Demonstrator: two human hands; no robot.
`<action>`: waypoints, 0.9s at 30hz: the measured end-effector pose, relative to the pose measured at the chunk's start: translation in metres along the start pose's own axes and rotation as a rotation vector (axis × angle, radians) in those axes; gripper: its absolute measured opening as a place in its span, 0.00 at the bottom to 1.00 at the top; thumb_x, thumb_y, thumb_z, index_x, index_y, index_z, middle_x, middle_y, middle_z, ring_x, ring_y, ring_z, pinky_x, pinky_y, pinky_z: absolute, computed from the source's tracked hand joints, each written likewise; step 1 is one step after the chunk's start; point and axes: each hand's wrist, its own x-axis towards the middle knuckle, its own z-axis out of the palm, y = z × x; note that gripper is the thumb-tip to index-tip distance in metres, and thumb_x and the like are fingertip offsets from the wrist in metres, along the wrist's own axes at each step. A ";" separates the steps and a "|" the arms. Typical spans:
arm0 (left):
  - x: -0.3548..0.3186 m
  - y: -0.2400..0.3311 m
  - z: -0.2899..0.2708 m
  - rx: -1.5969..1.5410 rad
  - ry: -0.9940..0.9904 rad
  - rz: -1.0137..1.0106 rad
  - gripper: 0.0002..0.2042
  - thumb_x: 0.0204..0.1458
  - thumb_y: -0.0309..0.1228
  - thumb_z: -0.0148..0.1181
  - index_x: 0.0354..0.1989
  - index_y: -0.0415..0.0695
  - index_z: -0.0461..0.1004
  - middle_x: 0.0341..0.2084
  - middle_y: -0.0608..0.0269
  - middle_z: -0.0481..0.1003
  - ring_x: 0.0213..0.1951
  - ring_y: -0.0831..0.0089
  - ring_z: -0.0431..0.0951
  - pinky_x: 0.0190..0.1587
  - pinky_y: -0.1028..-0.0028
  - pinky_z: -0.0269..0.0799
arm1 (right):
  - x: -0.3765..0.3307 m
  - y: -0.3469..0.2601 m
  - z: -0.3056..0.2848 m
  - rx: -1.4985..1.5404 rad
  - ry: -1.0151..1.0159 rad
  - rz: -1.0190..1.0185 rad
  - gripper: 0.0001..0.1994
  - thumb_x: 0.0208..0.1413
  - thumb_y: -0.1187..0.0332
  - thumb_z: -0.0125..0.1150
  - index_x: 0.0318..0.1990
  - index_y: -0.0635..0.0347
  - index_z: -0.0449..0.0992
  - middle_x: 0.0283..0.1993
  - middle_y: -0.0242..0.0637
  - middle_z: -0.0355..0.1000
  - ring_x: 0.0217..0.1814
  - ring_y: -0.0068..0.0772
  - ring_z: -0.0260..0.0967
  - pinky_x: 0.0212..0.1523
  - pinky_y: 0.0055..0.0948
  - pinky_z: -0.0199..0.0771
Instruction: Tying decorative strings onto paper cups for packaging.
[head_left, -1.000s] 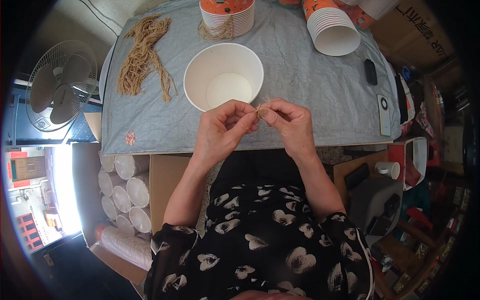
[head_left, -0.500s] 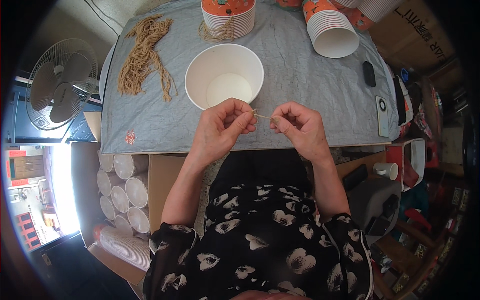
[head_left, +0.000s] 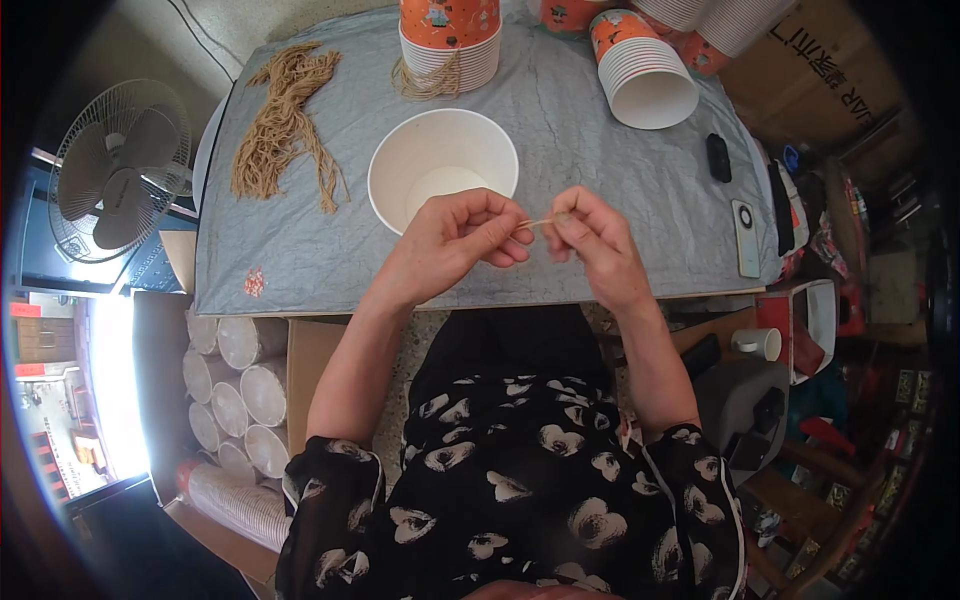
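Note:
A short length of tan twine [head_left: 541, 221] is stretched between my two hands above the table's near edge. My left hand [head_left: 470, 232] pinches one end, with its fingers curled. My right hand [head_left: 590, 238] pinches the other end between thumb and forefinger. Just beyond my left hand stands a white paper bucket [head_left: 400, 165], its open mouth tilted toward me and its near rim partly hidden by the hand. Farther back is a stack of orange-patterned paper buckets [head_left: 450, 45], with a loop of twine [head_left: 428, 78] lying against its side.
A bundle of loose twine [head_left: 285, 130] lies at the table's left. More stacked buckets [head_left: 655, 95] lie at the back right. A black object [head_left: 718, 158] and a phone [head_left: 746, 238] sit near the right edge. A fan [head_left: 120, 170] stands left; wrapped cup stacks [head_left: 250, 340] fill a box below.
Both hands have shifted slightly, and my right hand has turned, its fingers now pointing more upward. The twine remains between them. The whole view has moved a little, with the table sitting slightly lower.

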 end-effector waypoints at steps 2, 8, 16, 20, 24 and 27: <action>0.007 0.002 0.003 -0.007 -0.028 -0.011 0.14 0.69 0.35 0.51 0.52 0.35 0.74 0.42 0.55 0.80 0.42 0.72 0.82 0.45 0.75 0.79 | 0.002 -0.017 -0.004 -0.043 0.018 -0.022 0.09 0.68 0.62 0.54 0.40 0.58 0.70 0.33 0.23 0.66 0.35 0.13 0.60 0.37 0.18 0.62; 0.021 -0.007 0.004 -0.061 -0.134 -0.003 0.19 0.72 0.36 0.43 0.53 0.31 0.73 0.42 0.50 0.80 0.45 0.68 0.83 0.49 0.71 0.81 | 0.010 -0.056 -0.003 -0.208 -0.110 -0.118 0.06 0.64 0.68 0.61 0.39 0.60 0.73 0.33 0.20 0.64 0.33 0.10 0.57 0.33 0.15 0.57; 0.019 0.006 -0.011 0.181 -0.057 0.034 0.18 0.70 0.35 0.45 0.50 0.31 0.76 0.41 0.53 0.81 0.44 0.71 0.82 0.49 0.73 0.80 | 0.010 -0.062 -0.015 -0.414 -0.116 -0.046 0.05 0.64 0.70 0.62 0.38 0.60 0.74 0.31 0.18 0.64 0.29 0.08 0.54 0.28 0.15 0.55; 0.023 0.017 -0.001 0.109 -0.125 0.037 0.17 0.70 0.35 0.47 0.50 0.32 0.76 0.40 0.55 0.81 0.42 0.72 0.83 0.48 0.74 0.80 | 0.011 -0.063 -0.009 -0.398 -0.106 -0.090 0.05 0.64 0.70 0.61 0.38 0.60 0.74 0.31 0.18 0.64 0.29 0.08 0.55 0.29 0.15 0.55; 0.025 0.021 -0.003 0.015 -0.172 0.016 0.15 0.68 0.34 0.52 0.49 0.33 0.77 0.38 0.56 0.81 0.40 0.73 0.83 0.46 0.76 0.81 | 0.011 -0.065 -0.004 -0.411 -0.024 -0.153 0.03 0.64 0.72 0.61 0.39 0.62 0.75 0.32 0.19 0.67 0.31 0.08 0.58 0.31 0.14 0.60; 0.021 0.023 -0.006 0.026 -0.156 0.006 0.14 0.67 0.34 0.55 0.48 0.34 0.78 0.37 0.59 0.82 0.39 0.76 0.83 0.45 0.78 0.80 | 0.011 -0.062 -0.003 -0.402 0.035 -0.168 0.03 0.64 0.73 0.61 0.40 0.63 0.76 0.33 0.21 0.70 0.33 0.09 0.62 0.33 0.14 0.64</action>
